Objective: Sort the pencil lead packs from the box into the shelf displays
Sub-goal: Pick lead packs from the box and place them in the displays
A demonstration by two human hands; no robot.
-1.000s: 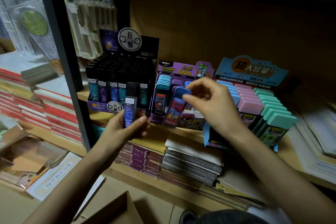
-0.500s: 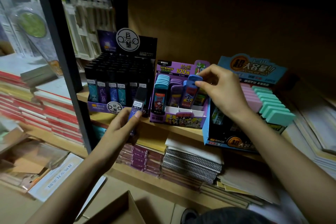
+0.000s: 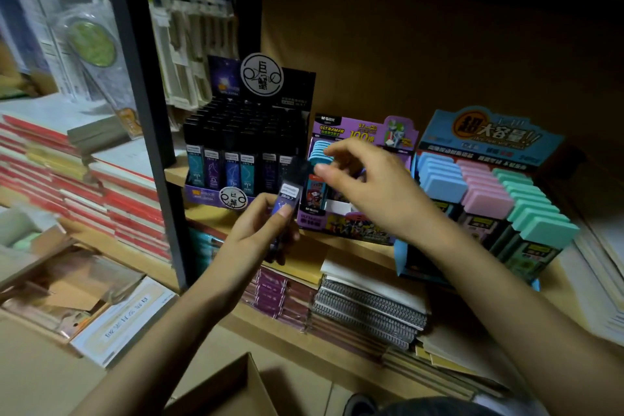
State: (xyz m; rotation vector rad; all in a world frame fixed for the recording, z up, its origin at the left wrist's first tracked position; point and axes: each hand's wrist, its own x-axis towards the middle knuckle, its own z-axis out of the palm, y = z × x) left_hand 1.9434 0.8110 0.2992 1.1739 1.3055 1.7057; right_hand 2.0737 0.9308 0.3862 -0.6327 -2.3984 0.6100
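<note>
My left hand (image 3: 258,233) holds a dark lead pack with a black cap (image 3: 288,197) upright, pinched between thumb and fingers, just in front of the black display (image 3: 243,149). That display is full of black-capped packs. My right hand (image 3: 368,186) hovers empty, fingers loosely spread, in front of the purple display (image 3: 351,135), which holds blue- and purple-capped packs. Its fingertips point left toward the cap of the held pack. A blue display (image 3: 489,142) with blue, pink and teal packs stands on the right. The cardboard box (image 3: 229,388) sits at the bottom edge, contents hidden.
A black shelf post (image 3: 141,111) rises left of the black display. Stacked red-edged notebooks (image 3: 84,186) fill the left bay. Spiral notebooks (image 3: 368,307) lie on the shelf below. Hanging blister packs (image 3: 189,54) are behind the black display.
My right hand let go of the blue-capped pack in the purple display and drew back leftward, empty. My left hand raised the dark pack toward the right hand.
</note>
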